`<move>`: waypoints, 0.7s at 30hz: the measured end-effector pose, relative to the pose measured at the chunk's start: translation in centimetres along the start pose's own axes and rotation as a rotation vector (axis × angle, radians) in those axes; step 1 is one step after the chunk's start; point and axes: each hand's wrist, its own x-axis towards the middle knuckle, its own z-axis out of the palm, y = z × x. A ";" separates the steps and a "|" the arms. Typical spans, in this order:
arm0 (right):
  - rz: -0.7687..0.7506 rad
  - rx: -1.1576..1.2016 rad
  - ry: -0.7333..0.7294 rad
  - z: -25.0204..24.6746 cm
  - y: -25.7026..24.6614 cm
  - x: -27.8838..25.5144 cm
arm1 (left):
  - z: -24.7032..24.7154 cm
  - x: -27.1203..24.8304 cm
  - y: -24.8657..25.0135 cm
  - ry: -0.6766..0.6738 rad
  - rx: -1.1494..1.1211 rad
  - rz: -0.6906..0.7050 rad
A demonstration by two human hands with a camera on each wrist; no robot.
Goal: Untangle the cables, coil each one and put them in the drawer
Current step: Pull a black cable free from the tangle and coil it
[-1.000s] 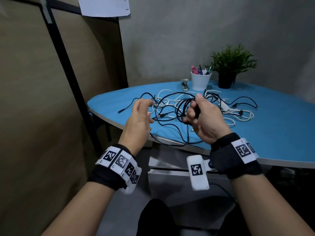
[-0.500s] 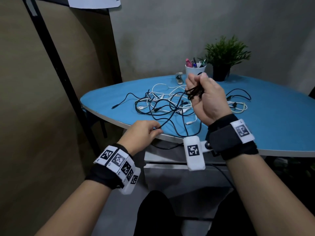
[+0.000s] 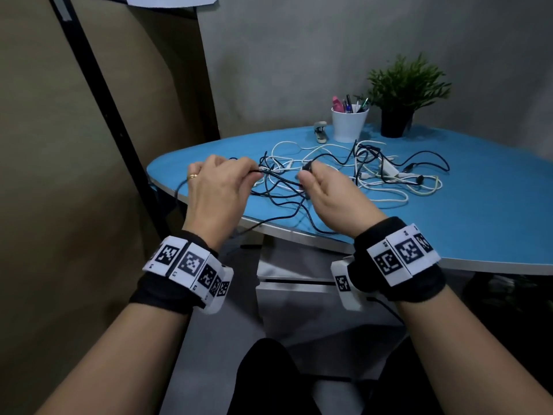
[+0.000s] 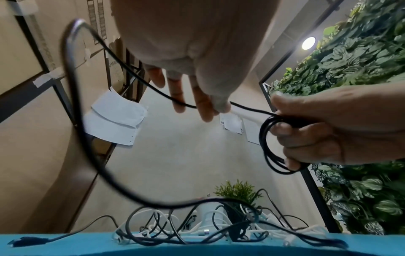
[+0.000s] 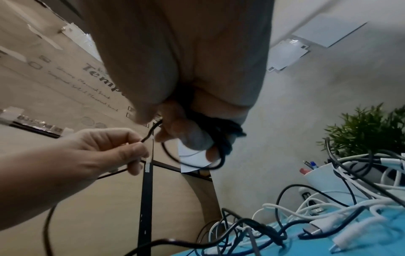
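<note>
A tangle of black and white cables (image 3: 353,172) lies on the blue table (image 3: 478,217). My right hand (image 3: 326,190) grips a small coil of black cable (image 4: 274,145), its loops wound round the fingers (image 5: 192,136). My left hand (image 3: 218,187) pinches the free run of that same black cable (image 4: 153,86) just left of the coil, seen also in the right wrist view (image 5: 133,147). From there the cable sags in a long loop (image 4: 92,155) down to the pile (image 4: 197,230). Both hands hover above the table's near edge.
A white cup of pens (image 3: 349,122), a potted plant (image 3: 401,94) and a stapler (image 3: 320,131) stand at the back of the table. A white drawer unit (image 3: 296,274) sits under the table edge. A brown panel with a black frame (image 3: 104,109) stands to the left.
My right hand has come down from its raised position, holding the coil. My left hand has risen from the table edge and taken the cable beside the coil.
</note>
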 end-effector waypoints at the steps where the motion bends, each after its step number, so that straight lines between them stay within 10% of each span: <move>1: -0.008 -0.007 -0.041 0.2 -0.1 -0.3 | 0.1 -0.1 0.1 0.007 0.015 -0.006; 5: -0.007 0.017 -0.125 0.8 0.1 -1.1 | 1.0 -0.6 0.7 -0.057 0.043 -0.037; 16: 0.189 1.338 0.143 -1.5 -0.5 -0.7 | 2.9 -2.3 2.2 -0.763 -0.077 -0.037; 21: 0.130 1.481 0.332 -1.0 -0.7 -0.1 | 3.1 -2.6 2.4 -0.909 -0.141 0.005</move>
